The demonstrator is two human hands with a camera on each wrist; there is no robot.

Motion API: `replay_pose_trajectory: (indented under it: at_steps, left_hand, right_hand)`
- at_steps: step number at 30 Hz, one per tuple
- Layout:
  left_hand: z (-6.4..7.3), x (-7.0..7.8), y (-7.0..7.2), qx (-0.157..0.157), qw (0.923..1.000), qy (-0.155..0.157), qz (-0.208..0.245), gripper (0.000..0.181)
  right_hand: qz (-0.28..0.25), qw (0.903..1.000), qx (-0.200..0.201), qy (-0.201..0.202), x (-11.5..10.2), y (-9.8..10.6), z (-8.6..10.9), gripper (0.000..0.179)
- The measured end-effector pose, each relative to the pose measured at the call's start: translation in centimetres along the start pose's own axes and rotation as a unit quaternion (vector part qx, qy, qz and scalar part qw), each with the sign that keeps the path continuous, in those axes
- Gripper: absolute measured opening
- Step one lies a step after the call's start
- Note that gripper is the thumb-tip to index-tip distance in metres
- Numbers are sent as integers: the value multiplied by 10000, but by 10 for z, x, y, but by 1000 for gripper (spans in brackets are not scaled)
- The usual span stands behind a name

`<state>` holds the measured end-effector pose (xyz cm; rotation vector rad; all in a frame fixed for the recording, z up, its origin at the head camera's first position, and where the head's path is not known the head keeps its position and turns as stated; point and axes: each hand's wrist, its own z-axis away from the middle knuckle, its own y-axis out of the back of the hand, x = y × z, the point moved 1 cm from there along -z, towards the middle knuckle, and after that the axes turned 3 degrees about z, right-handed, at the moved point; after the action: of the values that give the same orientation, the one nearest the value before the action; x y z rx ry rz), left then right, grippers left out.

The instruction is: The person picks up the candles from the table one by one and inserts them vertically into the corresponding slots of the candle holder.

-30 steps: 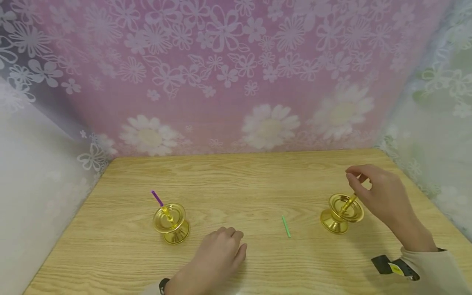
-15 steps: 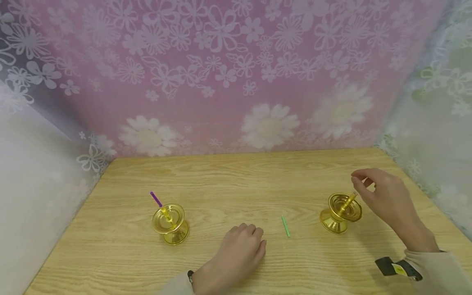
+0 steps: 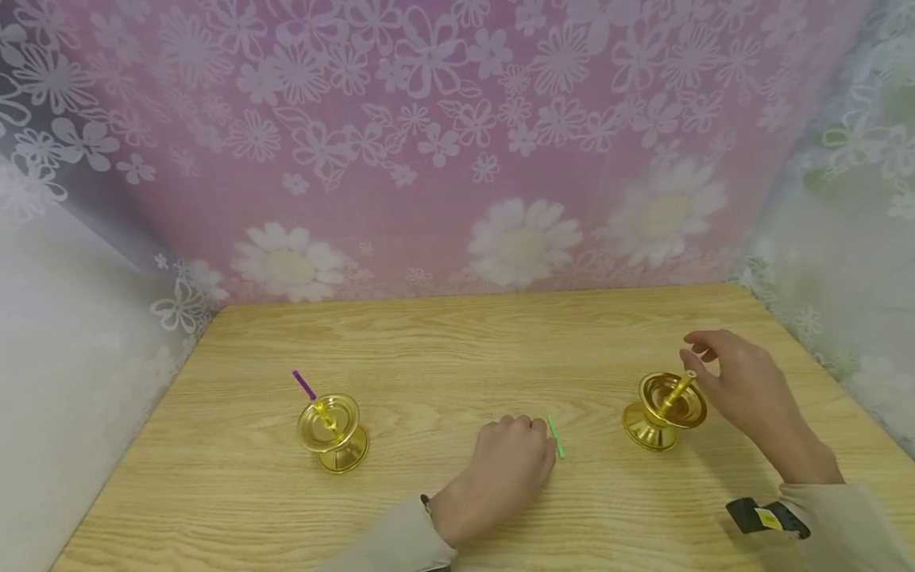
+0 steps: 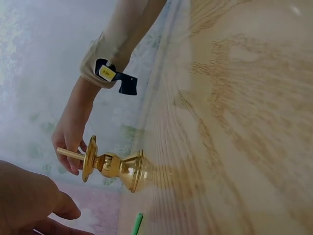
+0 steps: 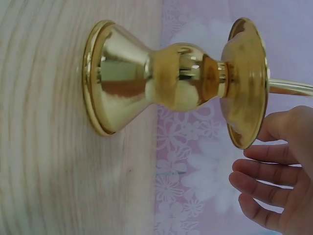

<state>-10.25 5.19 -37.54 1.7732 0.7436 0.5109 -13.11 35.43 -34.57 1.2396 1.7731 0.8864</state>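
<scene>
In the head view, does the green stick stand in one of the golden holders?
No, the green stick lies on the table beside the left hand.

Soft light casts faint shadows on the tabletop (image 3: 429,357); gold stands (image 3: 649,434) glint

A pale yellowish wood-grain desk (image 3: 443,342) carries a thin, straight green stick (image 3: 557,438). Well to the stick's left stands a shiny gold-coloured, flared-base holder (image 3: 337,446); nearer, to the stick's right, stands a matching gold-coloured holder (image 3: 651,423), upright.
</scene>
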Motion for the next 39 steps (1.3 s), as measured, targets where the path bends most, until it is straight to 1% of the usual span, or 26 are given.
replay_pose_trajectory:
  at_steps: [2,7,11,14,19,21,23,27,30,34,39]
  left_hand:
    - [-4,3,-3,-14,9998,-40,-172,38]
    - [-12,9,-11,-268,9991,83,-308,35]
    - [-13,13,-16,-567,9978,189,-304,34]
    - [-14,15,-16,-729,9965,251,-314,35]
    - [-17,17,-16,-698,9960,313,-473,38]
    - [-18,17,-16,-695,9955,349,-548,40]
    - [-20,18,-16,-756,9943,378,-648,40]
    - [-23,20,-17,-1126,9888,556,-801,32]
    - [-25,21,-19,-1428,9838,753,-781,26]
    - [-27,21,-22,-1635,9787,969,-781,25]
    - [-29,21,-26,-1836,9736,1094,-802,26]
  right_hand:
    - [66,10000,-45,1,1,-2,0,29]
    - [137,9998,-155,-42,2,-4,2,33]
    - [169,9994,-292,-14,5,-8,3,37]
    - [187,9991,-356,105,8,-10,3,42]
    - [68,9983,-410,412,12,-14,3,52]
    - [4,9975,-471,522,13,-15,4,53]
    - [12,9966,-545,614,14,-15,4,53]
    - [110,9941,-791,735,16,-17,5,52]
    - [187,9919,-949,817,18,-17,5,55]
    - [285,9895,-1128,861,19,-17,4,64]
    - [302,9874,-1372,727,18,-17,3,59]
